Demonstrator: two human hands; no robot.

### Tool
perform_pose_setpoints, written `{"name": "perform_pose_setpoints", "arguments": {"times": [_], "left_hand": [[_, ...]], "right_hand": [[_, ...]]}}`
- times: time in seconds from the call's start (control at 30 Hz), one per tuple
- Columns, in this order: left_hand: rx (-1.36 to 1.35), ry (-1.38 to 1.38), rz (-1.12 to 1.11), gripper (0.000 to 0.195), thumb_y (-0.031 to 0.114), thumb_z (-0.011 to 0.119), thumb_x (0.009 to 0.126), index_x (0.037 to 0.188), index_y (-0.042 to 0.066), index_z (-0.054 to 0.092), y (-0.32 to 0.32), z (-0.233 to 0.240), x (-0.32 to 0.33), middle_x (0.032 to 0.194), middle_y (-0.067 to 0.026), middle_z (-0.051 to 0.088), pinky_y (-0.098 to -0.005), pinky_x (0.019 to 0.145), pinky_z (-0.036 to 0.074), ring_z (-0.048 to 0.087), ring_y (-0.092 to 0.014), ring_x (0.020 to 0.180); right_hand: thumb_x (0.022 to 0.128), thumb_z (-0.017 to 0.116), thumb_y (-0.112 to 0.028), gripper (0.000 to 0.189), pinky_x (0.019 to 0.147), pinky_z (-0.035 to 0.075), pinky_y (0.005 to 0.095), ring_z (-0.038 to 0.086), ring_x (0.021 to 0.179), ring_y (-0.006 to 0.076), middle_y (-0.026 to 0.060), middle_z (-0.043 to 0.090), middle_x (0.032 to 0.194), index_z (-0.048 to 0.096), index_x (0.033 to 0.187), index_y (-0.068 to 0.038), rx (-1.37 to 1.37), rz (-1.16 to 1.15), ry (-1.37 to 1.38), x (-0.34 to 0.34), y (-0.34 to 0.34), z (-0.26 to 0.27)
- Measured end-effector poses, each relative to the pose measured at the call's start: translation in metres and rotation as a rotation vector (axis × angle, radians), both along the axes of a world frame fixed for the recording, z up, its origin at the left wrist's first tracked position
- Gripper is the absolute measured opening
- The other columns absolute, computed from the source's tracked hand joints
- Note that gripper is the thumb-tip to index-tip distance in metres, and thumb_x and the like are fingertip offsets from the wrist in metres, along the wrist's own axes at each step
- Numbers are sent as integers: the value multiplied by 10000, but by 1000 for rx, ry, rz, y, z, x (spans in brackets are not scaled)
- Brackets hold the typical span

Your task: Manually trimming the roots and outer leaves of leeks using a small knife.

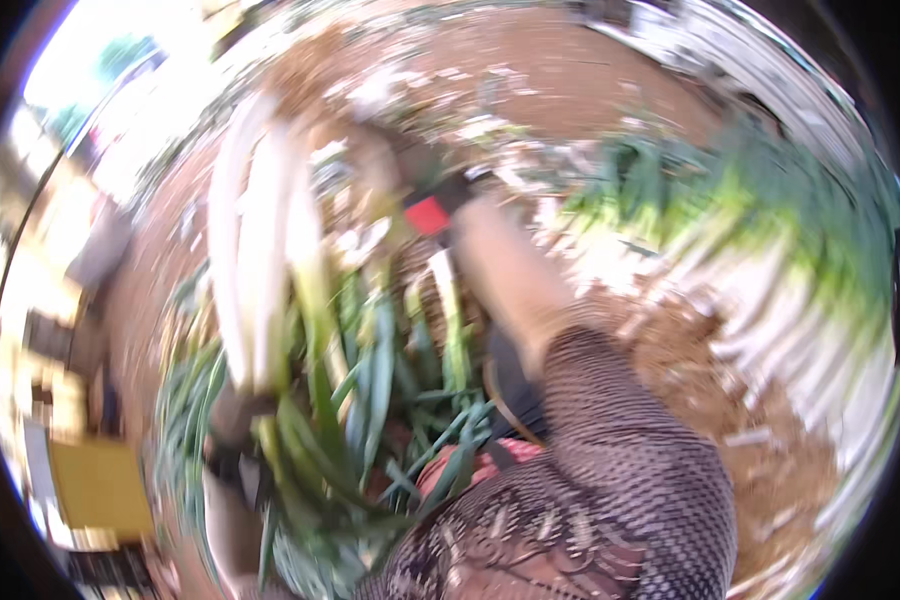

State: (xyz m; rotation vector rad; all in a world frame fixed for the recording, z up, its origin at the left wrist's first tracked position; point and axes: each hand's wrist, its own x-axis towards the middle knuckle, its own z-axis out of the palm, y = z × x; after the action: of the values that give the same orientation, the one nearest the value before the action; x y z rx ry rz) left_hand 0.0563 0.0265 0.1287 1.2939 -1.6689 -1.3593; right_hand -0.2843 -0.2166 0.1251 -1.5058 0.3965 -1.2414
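Observation:
My left hand [240, 412], with a black band at the wrist, grips several leeks [259, 262] where the white shanks turn green. Their white ends point away from me, and the green leaves [322, 480] hang back toward my lap. Beyond the leeks, my right hand [382, 154] reaches forward near their root ends. It is dark and badly blurred, so its fingers and whatever it may hold cannot be made out. A black wristband with a red patch [427, 216] circles that wrist. More leeks [379, 360] lie below, between my arms.
Many trimmed leeks [780, 300] lie in a long row on the right. Pale leaf scraps [495, 135] litter the brown soil [555, 75] ahead. A yellow box-like object [97, 487] stands at left. A white slatted structure [765, 67] is at the upper right.

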Motion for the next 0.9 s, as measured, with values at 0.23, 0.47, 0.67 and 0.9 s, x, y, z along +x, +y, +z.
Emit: {"name": "perform_pose_setpoints", "arguments": {"times": [0.23, 0.47, 0.67, 0.9], "left_hand": [[464, 306, 175, 490, 72, 670, 696, 1171, -24, 595, 16, 16, -12, 966, -116, 672, -322, 717, 558, 669, -226, 818], [459, 158, 104, 568, 83, 591, 682, 1227, -61, 520, 21, 7, -19, 970, -163, 646, -400, 762, 563, 668, -306, 824], [477, 196, 89, 588, 191, 671, 693, 1236, -17, 579, 2, 1, -38, 994, -100, 677, -325, 803, 519, 662, -223, 893], [379, 13, 71, 529, 198, 682, 714, 1195, -12, 613, 2, 19, -54, 1035, -83, 668, -318, 875, 486, 639, -211, 930]], "right_hand": [[885, 698, -340, 350, 800, 508, 277, 677, 875, 152, 106, 730, 926, 726, 973, -2, -31, 214, 552, 10, 84, 55], [894, 651, -384, 362, 906, 495, 352, 658, 953, 230, 95, 709, 962, 711, 1023, -51, -197, -740, 641, -209, -8, 2], [925, 660, -380, 357, 899, 493, 303, 620, 953, 162, 81, 677, 1087, 693, 1081, -61, -121, -355, 419, -98, 91, 8], [866, 709, -374, 444, 840, 500, 281, 638, 829, 148, 75, 705, 925, 653, 1157, -44, 167, 50, 275, 21, 94, -6]]}}
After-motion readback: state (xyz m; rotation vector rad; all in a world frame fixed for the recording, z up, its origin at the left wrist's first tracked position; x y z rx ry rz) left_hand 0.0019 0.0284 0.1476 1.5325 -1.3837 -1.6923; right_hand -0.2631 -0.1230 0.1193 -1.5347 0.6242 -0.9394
